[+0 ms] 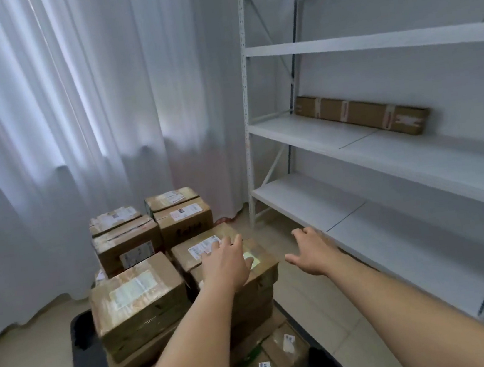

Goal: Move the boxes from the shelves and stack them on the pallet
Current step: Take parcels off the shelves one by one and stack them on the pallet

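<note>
White curtains [56, 115] hang behind; our left hand [225, 262] rests flat on a stacked cardboard box [264, 268], right hand [311, 251] spread, holding nothing.

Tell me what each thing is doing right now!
Left hand: open, over the top box, holding nothing.
Right hand: open, in the air, holding nothing.
Top box: closed, taped, on the stack.
Long box: closed, lying flat on the shelf.
Curtains: drawn shut.
</note>
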